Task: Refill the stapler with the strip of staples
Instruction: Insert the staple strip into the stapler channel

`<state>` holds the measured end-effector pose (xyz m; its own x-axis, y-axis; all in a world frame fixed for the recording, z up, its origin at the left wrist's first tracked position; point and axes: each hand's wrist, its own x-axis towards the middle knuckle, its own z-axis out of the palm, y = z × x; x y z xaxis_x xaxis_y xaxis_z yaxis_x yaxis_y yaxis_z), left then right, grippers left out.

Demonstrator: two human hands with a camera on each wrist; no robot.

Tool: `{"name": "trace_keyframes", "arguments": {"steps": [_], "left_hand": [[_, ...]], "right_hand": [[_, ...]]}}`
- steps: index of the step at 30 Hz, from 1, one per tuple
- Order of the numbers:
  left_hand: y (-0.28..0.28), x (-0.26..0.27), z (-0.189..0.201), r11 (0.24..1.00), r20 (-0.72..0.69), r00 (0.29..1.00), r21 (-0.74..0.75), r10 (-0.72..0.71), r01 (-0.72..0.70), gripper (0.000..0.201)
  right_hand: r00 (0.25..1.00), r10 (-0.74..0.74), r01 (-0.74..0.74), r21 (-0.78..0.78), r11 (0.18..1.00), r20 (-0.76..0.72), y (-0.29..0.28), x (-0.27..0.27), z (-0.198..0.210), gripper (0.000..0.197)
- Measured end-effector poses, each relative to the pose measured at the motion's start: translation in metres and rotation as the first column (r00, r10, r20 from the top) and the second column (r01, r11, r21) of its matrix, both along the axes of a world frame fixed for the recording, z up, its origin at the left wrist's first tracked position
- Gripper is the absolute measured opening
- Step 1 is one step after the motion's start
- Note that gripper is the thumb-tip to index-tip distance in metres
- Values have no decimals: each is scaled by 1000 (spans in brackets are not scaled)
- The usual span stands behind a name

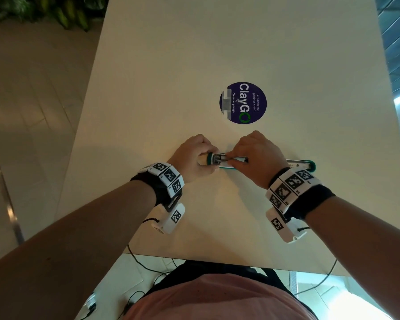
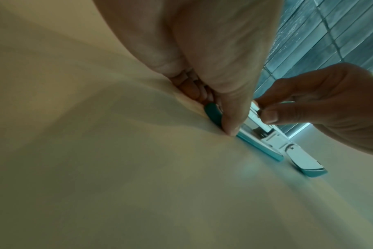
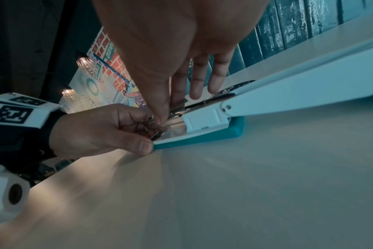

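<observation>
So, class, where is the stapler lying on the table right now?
In the head view the stapler lies opened flat on the table, just on the near side of the round blue sticker, between the left hand and the right hand.

left hand [image 1: 195, 155] curled tight, right hand [image 1: 255, 155] pinching — fingers [image 3: 197, 84] partly extended

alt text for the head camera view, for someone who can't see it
Seen from above, a person's left hand grips the front end of an opened white and teal stapler on a cream table, while the right hand pinches something small over its metal channel. A round purple sticker lies just beyond the hands.
</observation>
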<state>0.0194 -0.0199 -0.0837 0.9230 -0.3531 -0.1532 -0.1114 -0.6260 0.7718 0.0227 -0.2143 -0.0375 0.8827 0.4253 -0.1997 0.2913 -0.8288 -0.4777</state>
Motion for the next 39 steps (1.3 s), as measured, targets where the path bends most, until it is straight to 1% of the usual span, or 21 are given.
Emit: {"name": "trace_keyframes", "arguments": {"steps": [4,7,11,15,19,22,24,31,35,39], "left_hand": [[-1,-1,0,1000,-10,1000,9,6,-6,38],[-1,-2,1,1000,-5,1000,5,12,-12,37],[0,0,2,1000,-9,1000,17,6,-6,38],[0,0,1,1000,4,1000,29,-4,4,39],[1,1,1,999,0,1000,39,-3,3,39],[0,2,0,999,-1,1000,43,-2,2,39],[0,1,1,999,-3,1000,40,-3,4,39],[-1,0,4,1000,-24,1000,12,-8,8,39],[0,1,5,1000,-34,999,10,-13,13,39],[0,1,4,1000,-14,1000,17,-14,14,38]], "right_hand": [[1000,-3,3,2,1000,10,-4,-1,-2,25],[1000,-9,10,14,1000,-16,-4,-3,-4,26],[992,-47,54,64,996,-115,-3,2,-3,23],[969,-86,115,114,987,-232,-4,12,4,19],[973,-58,81,96,992,-223,-4,13,10,19],[975,-87,117,139,983,-204,-7,13,13,17],[971,-85,121,151,981,-225,-8,12,13,16],[977,-93,117,115,986,-193,-3,13,7,17],[978,-84,102,84,991,-190,-4,14,9,18],[973,-97,112,61,992,-211,0,16,9,19]]}}
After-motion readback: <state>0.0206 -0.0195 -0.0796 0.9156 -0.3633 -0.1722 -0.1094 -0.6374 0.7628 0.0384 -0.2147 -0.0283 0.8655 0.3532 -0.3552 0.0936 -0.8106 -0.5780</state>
